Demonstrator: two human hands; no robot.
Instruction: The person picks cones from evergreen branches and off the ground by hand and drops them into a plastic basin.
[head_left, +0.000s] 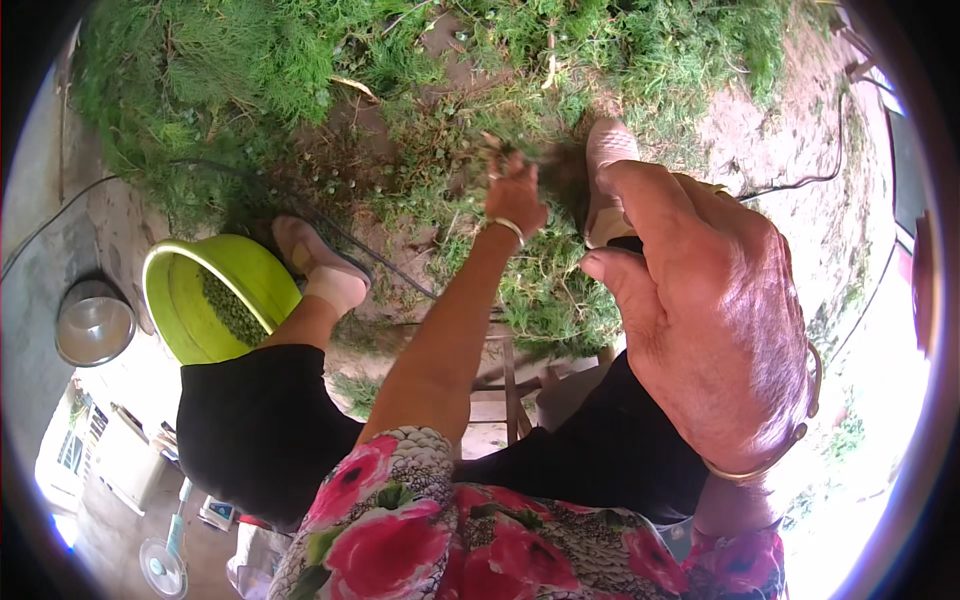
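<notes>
My left hand (516, 196), wearing a bangle, reaches down to the litter of green sprigs on the ground. Its fingers and the greenery by them are blurred, so whether it grips a sprig is unclear. Close to the camera is my right hand (712, 315), also with a bangle. Its thumb and bent index finger stand apart with nothing seen between them; the other fingertips are hidden behind the hand. Cut conifer branches (240, 67) with feathery green leaves lie ahead. Beside my left foot, a lime-green basin (169, 300) contains many small round green cones or berries (232, 307).
A metal bowl (96, 326) stands left of the basin. A dark cable (375, 259) crosses the ground near my left shoe (311, 247). My right shoe (611, 150) is among the sprigs. A fan (163, 566) stands at lower left, and another cable (799, 182) runs at right.
</notes>
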